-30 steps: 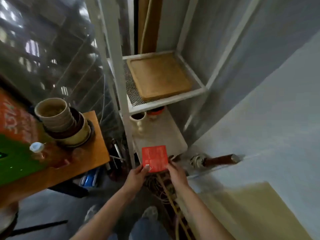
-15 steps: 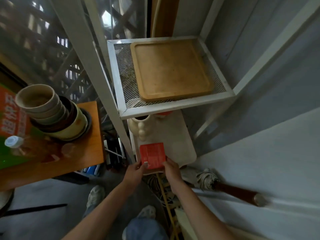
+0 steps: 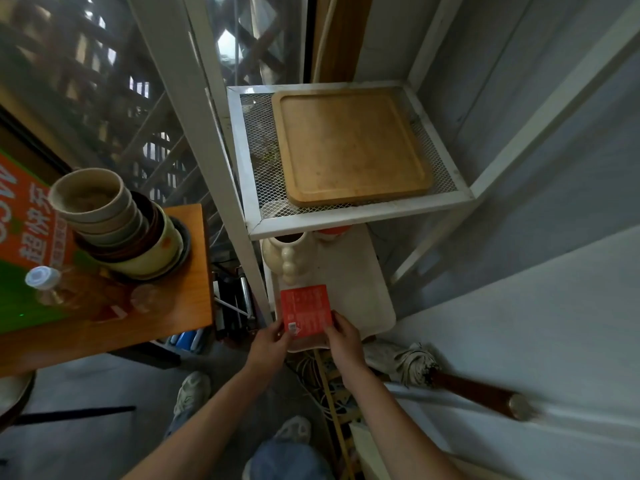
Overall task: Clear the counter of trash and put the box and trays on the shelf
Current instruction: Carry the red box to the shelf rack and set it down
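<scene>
Both hands, the left hand (image 3: 268, 344) and right hand (image 3: 343, 341), have carried the pinched red box (image 3: 304, 311) over the lower white tray (image 3: 363, 289); shelving looks nearly done.

The print on the flat red box (image 3: 306, 311) is too small to read; the upper wire-mesh shelf (image 3: 360, 216) hides the cream jug's (image 3: 286, 258) top; the green and orange poster (image 3: 20, 244) is cut off at the left edge.

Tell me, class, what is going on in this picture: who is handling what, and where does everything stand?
A person holds a red box with both hands, left hand and right hand at its near corners, over a white tray on the lower level of a white metal shelf. A wooden tray lies on the mesh level above. A cream jug stands on the white tray.
</scene>
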